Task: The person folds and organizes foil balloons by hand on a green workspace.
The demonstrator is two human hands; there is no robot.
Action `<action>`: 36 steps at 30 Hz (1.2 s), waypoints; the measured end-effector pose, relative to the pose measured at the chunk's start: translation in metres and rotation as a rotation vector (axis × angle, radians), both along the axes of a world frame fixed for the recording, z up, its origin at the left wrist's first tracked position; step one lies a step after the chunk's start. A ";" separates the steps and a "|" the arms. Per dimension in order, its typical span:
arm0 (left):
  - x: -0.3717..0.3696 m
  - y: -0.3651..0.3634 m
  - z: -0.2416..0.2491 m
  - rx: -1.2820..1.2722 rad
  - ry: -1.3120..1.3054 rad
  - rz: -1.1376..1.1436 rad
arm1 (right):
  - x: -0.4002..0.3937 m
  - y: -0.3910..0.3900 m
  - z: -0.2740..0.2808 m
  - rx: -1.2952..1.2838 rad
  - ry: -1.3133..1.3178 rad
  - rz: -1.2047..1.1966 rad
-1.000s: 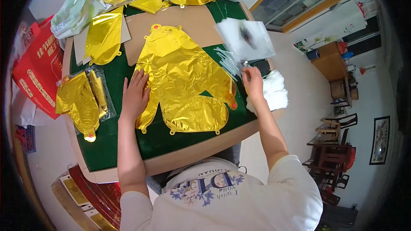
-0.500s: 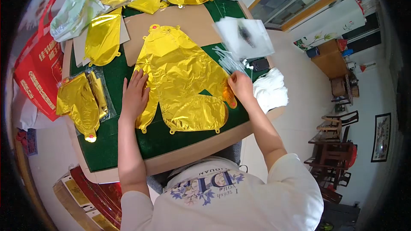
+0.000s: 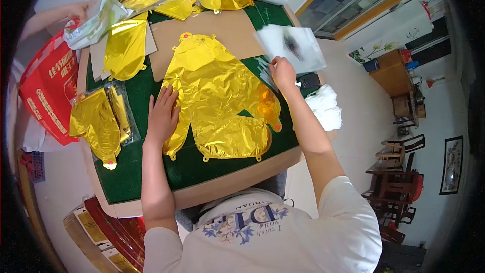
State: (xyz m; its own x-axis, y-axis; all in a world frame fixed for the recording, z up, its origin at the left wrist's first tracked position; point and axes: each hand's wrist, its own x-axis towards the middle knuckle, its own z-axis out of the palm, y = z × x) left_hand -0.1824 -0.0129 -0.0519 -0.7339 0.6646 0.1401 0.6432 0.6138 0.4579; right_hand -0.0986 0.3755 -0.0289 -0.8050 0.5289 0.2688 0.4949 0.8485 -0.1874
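Note:
A large flat gold foil balloon (image 3: 217, 91) lies on the green table top (image 3: 136, 164). My left hand (image 3: 163, 114) rests with spread fingers on the balloon's left edge. Over the bundle of thin pale strips (image 3: 264, 73) is my right hand (image 3: 283, 73), its fingers drawn together at the strips' upper end; whatever they hold is too small to make out. Just beyond that hand lies a stack of clear plastic bags (image 3: 298, 45). A small black object (image 3: 308, 81) sits to the right of the hand.
More gold foil pieces (image 3: 126, 45) lie at the left and the far edge, some on cardboard (image 3: 227, 28). A red bag (image 3: 50, 88) stands at the left, where another person's hand (image 3: 81, 10) touches a pale plastic bag (image 3: 96, 25). White cloth-like material (image 3: 324, 107) is at the right.
My right hand has moved up from the balloon's right edge to the strips. Another person's arm has come in at the upper left. My left hand stays on the balloon.

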 end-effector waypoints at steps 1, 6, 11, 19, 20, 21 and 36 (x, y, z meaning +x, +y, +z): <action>-0.001 0.000 0.000 -0.009 -0.013 0.003 | -0.005 -0.001 -0.001 -0.029 -0.024 -0.011; -0.002 0.000 -0.002 0.009 -0.013 0.003 | -0.015 -0.003 0.000 -0.073 -0.029 -0.006; -0.001 0.001 0.002 -0.003 -0.008 -0.001 | 0.018 0.024 0.027 -0.154 0.261 -0.054; -0.001 0.001 -0.001 0.012 0.002 -0.004 | 0.118 0.030 0.018 -0.158 -0.111 -0.178; -0.001 0.001 -0.001 0.009 0.003 -0.006 | 0.118 0.031 0.012 -0.161 -0.110 -0.179; -0.001 0.001 -0.001 0.012 0.002 0.000 | 0.114 0.029 0.010 -0.097 -0.008 -0.089; -0.001 0.002 -0.002 0.016 0.013 0.009 | 0.048 0.024 -0.001 0.062 0.117 -0.066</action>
